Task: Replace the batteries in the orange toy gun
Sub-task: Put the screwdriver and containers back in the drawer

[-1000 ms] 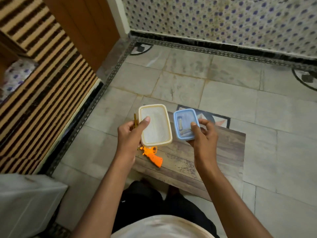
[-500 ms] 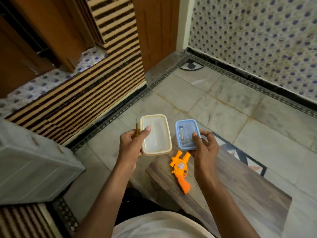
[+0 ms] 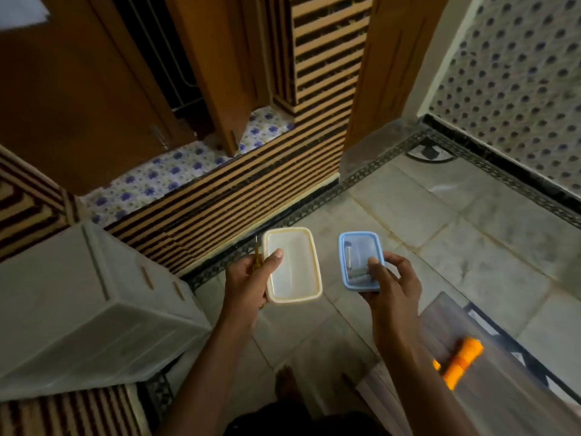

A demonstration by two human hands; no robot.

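Both hands full; toy gun (image 3: 459, 361) lying low right, nearer the right hand (image 3: 391, 286).
Left hand (image 3: 248, 283) clamped on cream box (image 3: 294, 265) and screwdriver (image 3: 257, 258); right pinching blue box (image 3: 360, 262).

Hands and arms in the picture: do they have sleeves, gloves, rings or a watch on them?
No. The left hand and the right hand are both bare, with no gloves. No ring, watch or bracelet shows. Both forearms are bare too, with no sleeve in sight right down to the bottom of the picture. The fingernails look short and plain.

Translucent plastic on the cream-rimmed box (image 3: 294, 265) and blue-rimmed box (image 3: 361, 262); grained wood on the low table (image 3: 490, 391); smooth stone floor tiles (image 3: 471, 247).
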